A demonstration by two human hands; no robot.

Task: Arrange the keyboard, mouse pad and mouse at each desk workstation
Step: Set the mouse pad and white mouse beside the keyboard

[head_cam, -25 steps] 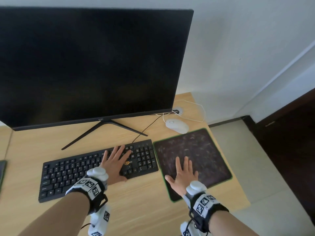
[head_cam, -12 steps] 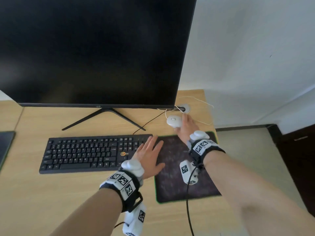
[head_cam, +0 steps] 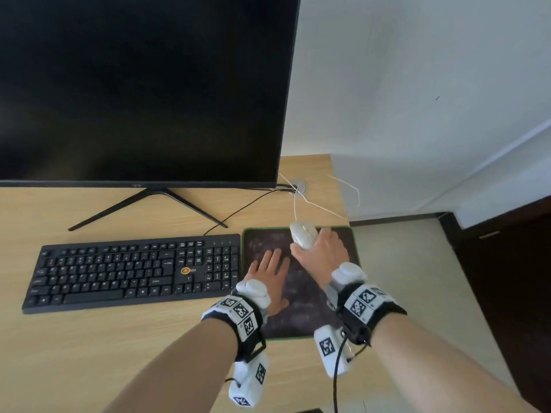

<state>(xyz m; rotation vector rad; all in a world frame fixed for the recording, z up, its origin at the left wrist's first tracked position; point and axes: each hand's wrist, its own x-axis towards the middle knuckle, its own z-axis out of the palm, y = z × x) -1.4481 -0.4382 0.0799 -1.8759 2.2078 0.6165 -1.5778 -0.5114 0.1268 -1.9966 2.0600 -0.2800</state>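
Observation:
A black keyboard (head_cam: pixel 135 271) lies straight in front of the monitor. Directly to its right lies a dark mouse pad (head_cam: pixel 343 242) with a green edge. My right hand (head_cam: pixel 323 253) grips the white wired mouse (head_cam: pixel 302 234) over the far part of the pad; whether the mouse touches the pad I cannot tell. My left hand (head_cam: pixel 269 278) rests flat on the pad's left half with fingers spread, holding nothing. Both wrists wear bands with black-and-white markers.
A large dark monitor (head_cam: pixel 143 90) on a V-shaped stand (head_cam: pixel 147 205) fills the back of the wooden desk (head_cam: pixel 89 347). White and black cables run to a grommet (head_cam: pixel 298 186) behind the pad. The desk's right edge drops to the floor (head_cam: pixel 411 263) just beyond the pad.
My right hand took hold of the mouse behind the pad and brought it over the pad's far part. My left hand slid from the keyboard's right end onto the pad.

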